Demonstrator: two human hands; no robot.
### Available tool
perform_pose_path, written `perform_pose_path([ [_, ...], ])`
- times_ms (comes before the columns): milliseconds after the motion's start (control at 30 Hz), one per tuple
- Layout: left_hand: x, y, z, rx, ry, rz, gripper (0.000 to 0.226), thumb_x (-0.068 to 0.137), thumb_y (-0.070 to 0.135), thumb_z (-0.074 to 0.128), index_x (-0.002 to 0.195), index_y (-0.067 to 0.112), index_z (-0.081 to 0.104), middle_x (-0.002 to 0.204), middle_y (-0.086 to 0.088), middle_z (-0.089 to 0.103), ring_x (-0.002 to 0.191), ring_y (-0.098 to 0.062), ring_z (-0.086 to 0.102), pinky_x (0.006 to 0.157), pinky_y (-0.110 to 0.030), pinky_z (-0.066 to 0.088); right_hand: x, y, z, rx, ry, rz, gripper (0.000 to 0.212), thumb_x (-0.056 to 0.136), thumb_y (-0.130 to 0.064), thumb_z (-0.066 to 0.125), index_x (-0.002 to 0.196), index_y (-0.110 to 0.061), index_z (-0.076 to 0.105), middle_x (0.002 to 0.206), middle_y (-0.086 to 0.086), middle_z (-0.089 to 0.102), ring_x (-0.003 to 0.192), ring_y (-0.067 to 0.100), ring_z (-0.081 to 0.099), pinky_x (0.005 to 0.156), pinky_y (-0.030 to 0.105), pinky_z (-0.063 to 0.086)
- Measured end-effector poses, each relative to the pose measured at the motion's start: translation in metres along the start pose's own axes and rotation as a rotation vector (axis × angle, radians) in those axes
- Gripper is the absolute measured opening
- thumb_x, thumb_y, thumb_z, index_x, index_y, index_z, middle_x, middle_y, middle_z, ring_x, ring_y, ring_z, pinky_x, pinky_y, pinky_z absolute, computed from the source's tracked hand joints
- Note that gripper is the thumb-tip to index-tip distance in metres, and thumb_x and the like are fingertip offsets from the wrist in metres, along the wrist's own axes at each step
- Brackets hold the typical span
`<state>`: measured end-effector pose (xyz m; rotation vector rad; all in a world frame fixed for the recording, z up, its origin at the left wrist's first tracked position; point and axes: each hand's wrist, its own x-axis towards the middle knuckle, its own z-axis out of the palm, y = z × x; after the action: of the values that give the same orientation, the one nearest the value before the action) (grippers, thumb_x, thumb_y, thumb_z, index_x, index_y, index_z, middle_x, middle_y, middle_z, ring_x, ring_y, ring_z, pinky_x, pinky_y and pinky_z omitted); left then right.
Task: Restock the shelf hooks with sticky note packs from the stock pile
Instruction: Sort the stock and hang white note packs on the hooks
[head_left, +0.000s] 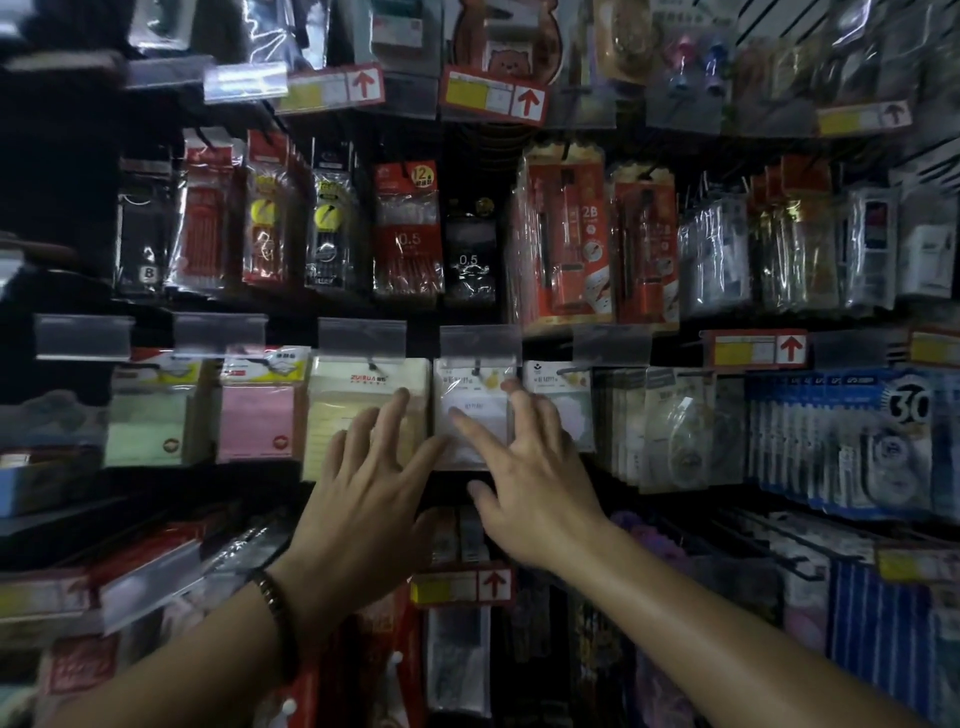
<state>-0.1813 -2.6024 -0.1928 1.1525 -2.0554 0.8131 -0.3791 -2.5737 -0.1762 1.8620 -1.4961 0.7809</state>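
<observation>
Left hand (363, 483) and right hand (535, 488) reach with fingers spread wide, pinching nothing. I think they should press the small white sticky note pack in shiny clear wrap (475, 421) flat and straight. It hangs just under the clear plastic tag holder (480, 345), on a thin black hook (475, 370).

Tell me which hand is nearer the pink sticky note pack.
Left. The left hand lies on the yellow pack just right of the pink pack; the right hand is farther right, touching the white pack.
</observation>
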Motion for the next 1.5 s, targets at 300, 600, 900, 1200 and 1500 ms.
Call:
perform_pose_path([
  [300, -0.022, -0.031, 0.015, 0.042, 0.043, -0.021, 0.096, 0.089, 0.066, 0.066, 0.166, 0.048, 0.013, 0.177, -0.017, -0.011, 0.162, -0.046, -0.008, 0.126, -0.070, 0.008, 0.029, -0.024, 0.019, 0.006, -0.158, 0.146, 0.076, 0.099, -0.034, 0.065, 0.157, -0.050, 0.018, 0.169, 0.007, -0.033, 0.157, 0.050, -0.021, 0.128, 0.068, 0.013],
  [600, -0.022, -0.043, 0.021, 0.096, 0.049, 0.014, 0.103, 0.086, 0.068, 0.068, 0.167, 0.048, 0.008, 0.177, -0.016, -0.010, 0.161, -0.048, -0.006, 0.124, -0.069, 0.010, 0.063, -0.017, 0.047, 0.011, -0.248, 0.235, 0.082, 0.092, -0.031, 0.072, 0.163, -0.037, 0.032, 0.164, 0.000, -0.042, 0.156, 0.044, -0.020, 0.127, 0.062, 0.023],
  [900, -0.003, -0.049, 0.029, 0.073, -0.027, 0.022, 0.100, 0.093, 0.062, 0.063, 0.162, 0.056, -0.009, 0.172, -0.008, -0.031, 0.158, -0.043, -0.022, 0.123, -0.059, -0.005, 0.077, -0.013, 0.051, 0.060, -0.303, 0.290, 0.098, 0.086, -0.018, 0.076, 0.158, -0.056, 0.020, 0.164, -0.005, -0.040, 0.157, 0.041, -0.010, 0.123, 0.060, 0.033],
  [1200, 0.040, -0.047, 0.041, 0.022, -0.269, -0.067, 0.095, 0.098, 0.055, 0.061, 0.163, 0.054, -0.009, 0.168, -0.001, -0.042, 0.160, -0.047, -0.015, 0.127, -0.065, 0.019, 0.063, -0.008, 0.053, 0.023, -0.347, 0.245, 0.105, 0.095, -0.029, 0.069, 0.160, -0.059, -0.007, 0.157, -0.002, -0.055, 0.157, 0.043, -0.026, 0.128, 0.062, 0.019],
  [1500, 0.043, -0.037, 0.047, 0.042, -0.296, -0.085, 0.099, 0.098, 0.051, 0.061, 0.163, 0.051, -0.013, 0.168, -0.008, -0.041, 0.159, -0.051, -0.013, 0.126, -0.065, 0.020, 0.055, -0.014, 0.053, 0.020, -0.330, 0.212, 0.101, 0.097, -0.035, 0.066, 0.165, -0.049, -0.007, 0.160, 0.003, -0.051, 0.154, 0.042, -0.035, 0.130, 0.064, 0.002],
])
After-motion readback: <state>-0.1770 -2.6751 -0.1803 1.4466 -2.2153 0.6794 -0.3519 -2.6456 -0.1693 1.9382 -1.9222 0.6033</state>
